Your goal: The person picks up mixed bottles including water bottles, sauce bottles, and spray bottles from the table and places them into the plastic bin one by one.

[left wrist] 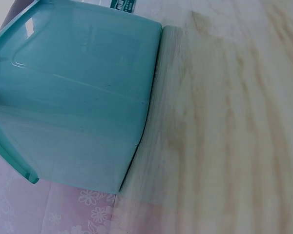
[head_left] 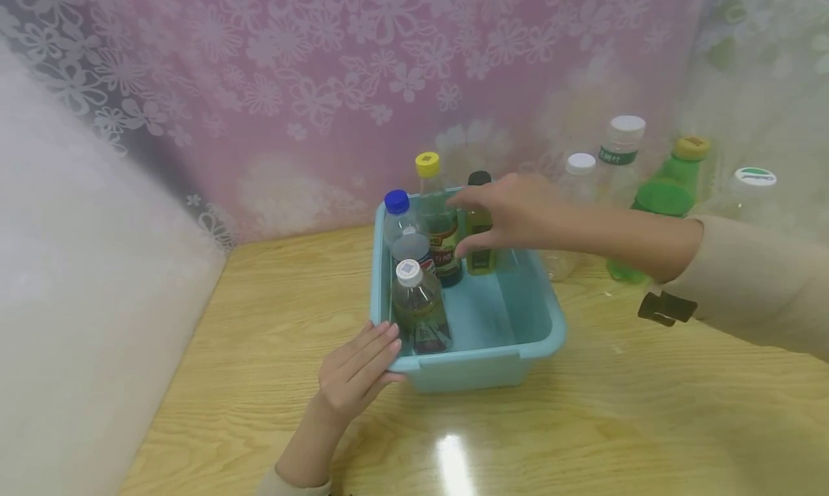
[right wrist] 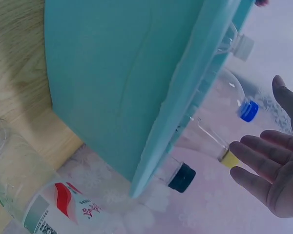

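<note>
A light-blue plastic basin (head_left: 469, 370) holds several upright bottles. Among them are a white-capped clear bottle (head_left: 421, 305), a blue-capped bottle (head_left: 408, 233), a yellow-capped bottle (head_left: 443, 240) with a dark label, and a dark-capped bottle (head_left: 481, 255) at the back. My left hand (head_left: 359, 366) rests with straight fingers on the basin's front left corner, its thumb lower along the outside. Over the basin reaches my right hand (head_left: 512, 212), fingers and thumb spread apart. Nothing lies between them; in the right wrist view the fingertips are near the yellow cap (right wrist: 229, 159).
Right of the basin, partly behind my right arm, stand several bottles: a white-capped one (head_left: 581, 176), another with a green neck label (head_left: 618, 154) and a green bottle (head_left: 683, 172). Farther right is a bottle with a white-and-green cap (head_left: 754, 183). Flowered cloth (head_left: 311, 122) hangs behind the wooden table (head_left: 272, 337).
</note>
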Action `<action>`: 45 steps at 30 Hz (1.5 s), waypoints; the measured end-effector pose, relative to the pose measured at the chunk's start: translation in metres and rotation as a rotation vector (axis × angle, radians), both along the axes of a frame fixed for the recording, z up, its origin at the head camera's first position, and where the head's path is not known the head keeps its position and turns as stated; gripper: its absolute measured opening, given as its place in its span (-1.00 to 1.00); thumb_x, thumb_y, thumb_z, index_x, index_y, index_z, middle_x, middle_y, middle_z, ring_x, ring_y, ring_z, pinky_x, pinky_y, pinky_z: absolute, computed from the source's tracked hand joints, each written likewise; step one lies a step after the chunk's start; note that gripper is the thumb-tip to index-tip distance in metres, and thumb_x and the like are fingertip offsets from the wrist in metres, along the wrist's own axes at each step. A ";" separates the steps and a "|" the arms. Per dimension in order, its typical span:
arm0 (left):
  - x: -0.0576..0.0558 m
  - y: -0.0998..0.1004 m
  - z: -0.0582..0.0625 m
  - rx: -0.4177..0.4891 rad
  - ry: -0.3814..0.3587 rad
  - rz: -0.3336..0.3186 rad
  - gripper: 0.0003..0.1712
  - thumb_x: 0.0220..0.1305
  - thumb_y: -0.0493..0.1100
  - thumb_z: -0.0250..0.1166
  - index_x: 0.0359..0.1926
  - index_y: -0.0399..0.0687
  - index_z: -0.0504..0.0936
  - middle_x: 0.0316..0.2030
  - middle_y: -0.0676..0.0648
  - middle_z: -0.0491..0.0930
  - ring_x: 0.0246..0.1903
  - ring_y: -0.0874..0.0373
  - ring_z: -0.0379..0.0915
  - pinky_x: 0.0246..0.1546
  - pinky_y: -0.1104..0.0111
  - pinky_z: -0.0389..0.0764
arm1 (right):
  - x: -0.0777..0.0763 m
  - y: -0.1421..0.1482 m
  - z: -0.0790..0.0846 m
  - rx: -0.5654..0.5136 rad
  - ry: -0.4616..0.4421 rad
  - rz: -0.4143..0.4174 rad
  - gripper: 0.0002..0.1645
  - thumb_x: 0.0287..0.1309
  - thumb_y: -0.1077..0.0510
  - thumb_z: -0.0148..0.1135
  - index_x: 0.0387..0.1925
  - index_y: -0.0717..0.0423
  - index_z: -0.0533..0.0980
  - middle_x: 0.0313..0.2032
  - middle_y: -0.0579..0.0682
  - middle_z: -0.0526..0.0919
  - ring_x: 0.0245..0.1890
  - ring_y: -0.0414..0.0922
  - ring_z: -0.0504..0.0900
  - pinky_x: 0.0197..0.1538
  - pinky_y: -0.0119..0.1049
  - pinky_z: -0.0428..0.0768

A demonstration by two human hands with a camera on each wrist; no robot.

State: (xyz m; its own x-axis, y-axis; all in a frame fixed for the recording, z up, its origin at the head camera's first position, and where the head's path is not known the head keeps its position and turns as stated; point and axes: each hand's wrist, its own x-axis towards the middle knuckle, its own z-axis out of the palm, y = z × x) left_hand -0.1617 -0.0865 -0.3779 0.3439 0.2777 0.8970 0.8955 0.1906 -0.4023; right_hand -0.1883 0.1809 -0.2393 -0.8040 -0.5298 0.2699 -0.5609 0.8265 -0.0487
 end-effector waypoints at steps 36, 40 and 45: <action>0.001 -0.001 -0.003 -0.013 -0.035 0.003 -0.71 0.20 -0.14 0.29 -0.30 -0.37 0.68 -0.39 -0.31 0.68 -0.25 -0.07 0.68 -0.14 0.18 0.71 | -0.004 0.093 -0.005 -0.220 0.235 -0.288 -0.17 0.10 -0.24 0.27 0.30 0.09 0.33 -0.71 0.16 0.48 -0.85 -0.20 0.05 -0.84 -0.39 0.10; 0.000 -0.001 -0.004 -0.011 -0.035 0.003 -0.70 0.20 -0.14 0.29 -0.29 -0.37 0.68 -0.38 -0.31 0.68 -0.21 -0.07 0.67 -0.13 0.18 0.71 | -0.007 0.097 -0.014 -0.206 0.321 -0.269 -0.19 0.06 -0.11 0.35 0.27 0.17 0.34 -0.08 0.30 0.63 -0.82 -0.06 0.25 -0.82 -0.36 0.12; 0.000 0.000 -0.005 -0.006 -0.041 -0.004 -0.70 0.20 -0.13 0.30 -0.28 -0.37 0.68 -0.39 -0.31 0.68 -0.23 -0.07 0.67 -0.12 0.17 0.70 | -0.010 0.103 -0.024 -0.220 0.369 -0.278 -0.22 0.02 -0.04 0.39 0.24 0.20 0.38 0.10 0.25 0.54 -0.69 0.13 0.49 -0.83 -0.35 0.16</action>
